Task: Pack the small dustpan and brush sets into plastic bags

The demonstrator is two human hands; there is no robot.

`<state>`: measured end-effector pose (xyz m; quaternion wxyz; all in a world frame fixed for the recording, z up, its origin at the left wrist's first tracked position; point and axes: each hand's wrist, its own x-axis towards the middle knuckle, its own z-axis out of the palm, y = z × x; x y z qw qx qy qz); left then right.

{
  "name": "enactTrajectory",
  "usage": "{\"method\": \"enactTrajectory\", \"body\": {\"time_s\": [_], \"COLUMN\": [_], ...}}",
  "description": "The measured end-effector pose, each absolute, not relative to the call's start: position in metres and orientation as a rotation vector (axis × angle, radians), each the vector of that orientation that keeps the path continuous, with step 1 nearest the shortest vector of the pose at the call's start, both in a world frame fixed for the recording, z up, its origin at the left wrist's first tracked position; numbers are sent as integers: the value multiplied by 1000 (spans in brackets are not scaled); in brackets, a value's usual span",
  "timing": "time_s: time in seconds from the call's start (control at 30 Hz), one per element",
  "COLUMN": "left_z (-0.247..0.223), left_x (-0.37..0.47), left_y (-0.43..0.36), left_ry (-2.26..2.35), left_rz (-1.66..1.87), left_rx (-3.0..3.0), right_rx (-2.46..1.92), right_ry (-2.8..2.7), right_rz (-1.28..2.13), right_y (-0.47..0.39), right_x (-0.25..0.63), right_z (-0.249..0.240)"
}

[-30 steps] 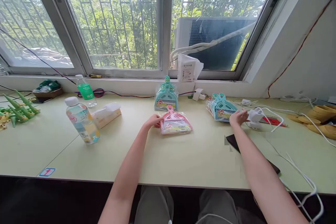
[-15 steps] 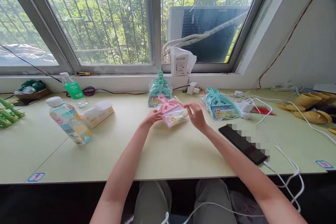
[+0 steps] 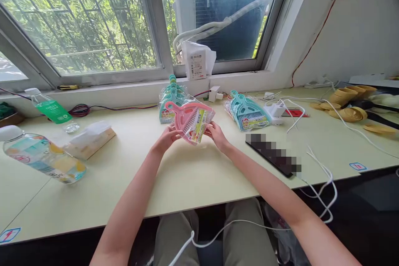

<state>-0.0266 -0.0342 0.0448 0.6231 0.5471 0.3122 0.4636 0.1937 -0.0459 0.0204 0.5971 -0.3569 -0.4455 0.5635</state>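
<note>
A pink dustpan and brush set (image 3: 190,119), in clear wrapping with a printed label, is held tilted just above the table between my two hands. My left hand (image 3: 167,138) grips its left lower edge, fingers closed. On the other side my right hand (image 3: 217,134) has its fingers round the right edge of the pack. Behind it stands a stack of teal dustpan sets (image 3: 172,96), partly covered by the pink one. More wrapped sets, teal with some pink beneath, lie in a second pile (image 3: 247,112) to the right.
A large drink bottle (image 3: 46,156), a green-labelled bottle (image 3: 52,110) and a tissue pack (image 3: 92,139) are on the left. A dark phone (image 3: 269,156) with a white cable lies right. Rolls of tan tape (image 3: 346,99) and a power strip (image 3: 276,112) sit farther right.
The pink set has been lifted and turned so its label faces me more. My right hand moved from its upper right corner to its right lower edge. The view has swung right.
</note>
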Motion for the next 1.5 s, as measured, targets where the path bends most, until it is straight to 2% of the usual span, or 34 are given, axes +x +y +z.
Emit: {"method": "enactTrajectory", "body": {"time_s": [0.17,0.33,0.47,0.67,0.83,0.9,0.97,1.03,1.07,1.17,1.23,1.3,1.37,1.43,1.5], "left_z": [47,44,33,29,31,37,47,55,57,48,36,26,24,27,31], "left_x": [-23,-24,-23,-76,-145,-152,-140,-111,-92,-29,5,21,22,12,0], "left_y": [-41,-39,-24,7,-1,-13,-22,-27,-27,-27,-31,-37,-40,-39,-34], "left_ry": [729,743,944,1167,1884,2146,2279,2032,1812,1240,1027,996,1018,1046,1083], "left_rz": [1012,1016,1108,1649,2140,2296,2419,2345,2186,1522,1253,1222,1342,1535,1687], "left_rx": [1274,1262,1122,742,494,510,827,1378,1522,1447,1315,1221,1211,1241,1244], "right_rx": [-784,-704,-824,-936,-941,-930,-896,-847,-820,-741,-727,-789,-947,-1156,-1332], "right_ry": [-830,-959,-979,-942,-834,-823,-827,-837,-842,-870,-898,-958,-1104,-1349,-1598], "right_rz": [1368,1388,1372,1357,1354,1354,1354,1352,1351,1354,1360,1370,1297,1046,657], "right_y": [-47,-54,-55,-50,-49,-50,-52,-53,-53,-50,-45,-39,-34,-32,-34], "right_x": [193,194,191,201,204,202,199,197,196,196,199,204,210,216,221], "right_z": [22,26,21,20,20,19,18,17,17,15,13,11,10,10,13]}}
